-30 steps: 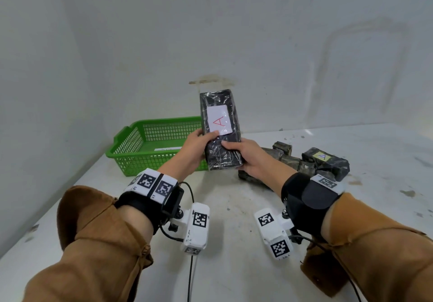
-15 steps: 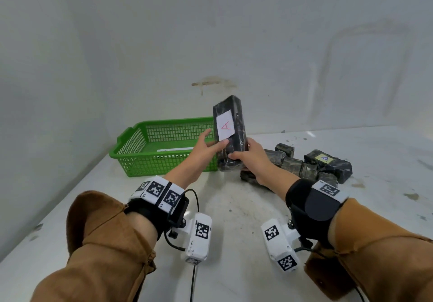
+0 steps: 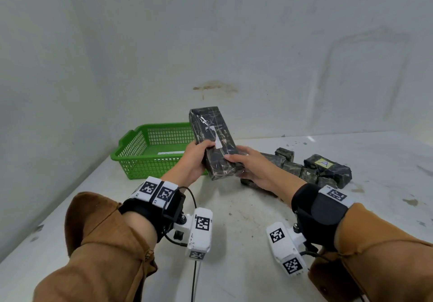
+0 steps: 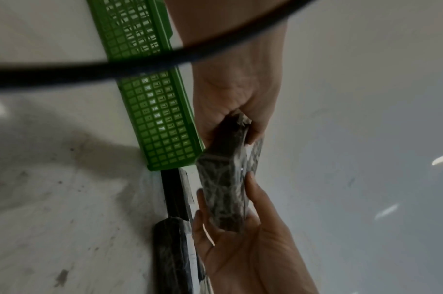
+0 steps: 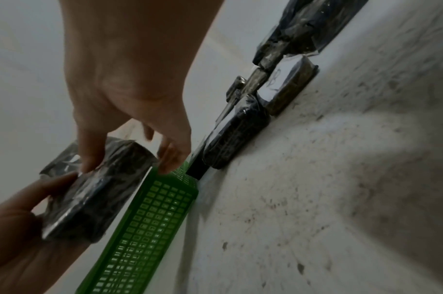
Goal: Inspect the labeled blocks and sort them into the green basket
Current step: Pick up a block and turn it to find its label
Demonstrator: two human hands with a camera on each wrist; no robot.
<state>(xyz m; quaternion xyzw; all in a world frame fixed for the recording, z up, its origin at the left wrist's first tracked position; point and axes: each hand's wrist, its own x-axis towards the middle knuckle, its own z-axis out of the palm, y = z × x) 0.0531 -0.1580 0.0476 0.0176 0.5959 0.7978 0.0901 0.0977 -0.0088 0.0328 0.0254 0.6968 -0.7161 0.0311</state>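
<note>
On the stained white table (image 3: 234, 231), beside the green basket (image 3: 150, 159) — sorting underway.
Both hands hold one dark wrapped block (image 3: 214, 142) tilted above the basket's right end: left hand (image 3: 194, 159) gripping its side, right hand (image 3: 253, 168) pinching it — remaining blocks (image 3: 311, 170) heaped right.

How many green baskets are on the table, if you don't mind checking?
1: the green basket sits on the table at the back left, near the wall, just left of the held block.

Head view bright, edges warped; wrist views dim, blurred.
</note>
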